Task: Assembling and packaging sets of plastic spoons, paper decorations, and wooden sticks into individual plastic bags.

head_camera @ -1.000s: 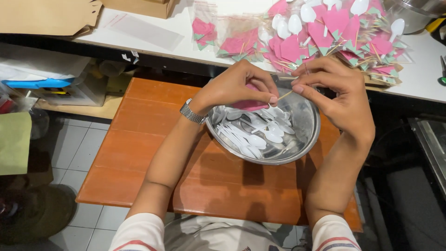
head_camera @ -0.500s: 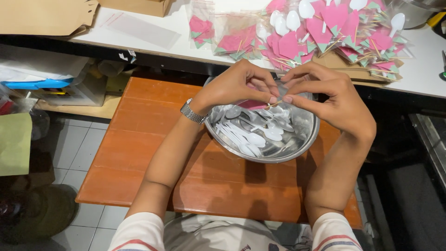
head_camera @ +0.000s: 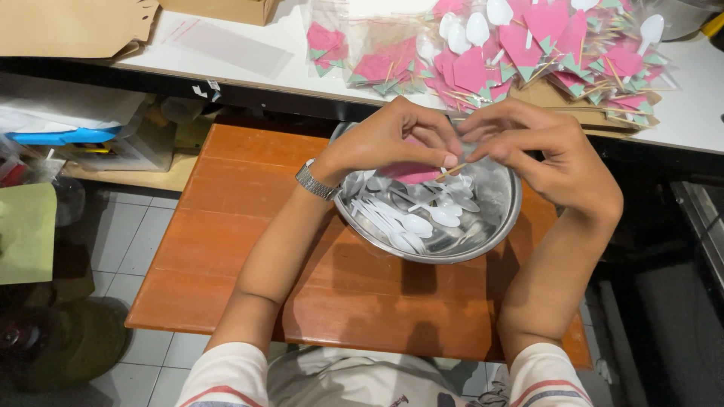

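A thin wooden toothpick (head_camera: 451, 170) and a folded pink napkin (head_camera: 411, 172) are being pinched between both hands, left hand (head_camera: 392, 139) and right hand (head_camera: 547, 151) meeting fingertip to fingertip just above the steel bowl (head_camera: 504, 226) of white plastic spoons (head_camera: 415, 222). Compared with a second ago, the hands are sitting slightly nearer, the napkin showing more. Beyond, finished pink packets (head_camera: 528, 53) are lying on the far white worktop (head_camera: 694, 113), the bowl resting on a near orange table (head_camera: 226, 226).

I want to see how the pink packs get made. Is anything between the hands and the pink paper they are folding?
No. The left hand and right hand already pinch the pink napkin and a toothpick directly, above the metal bowl of white plastic spoons. Nothing visible sits between.
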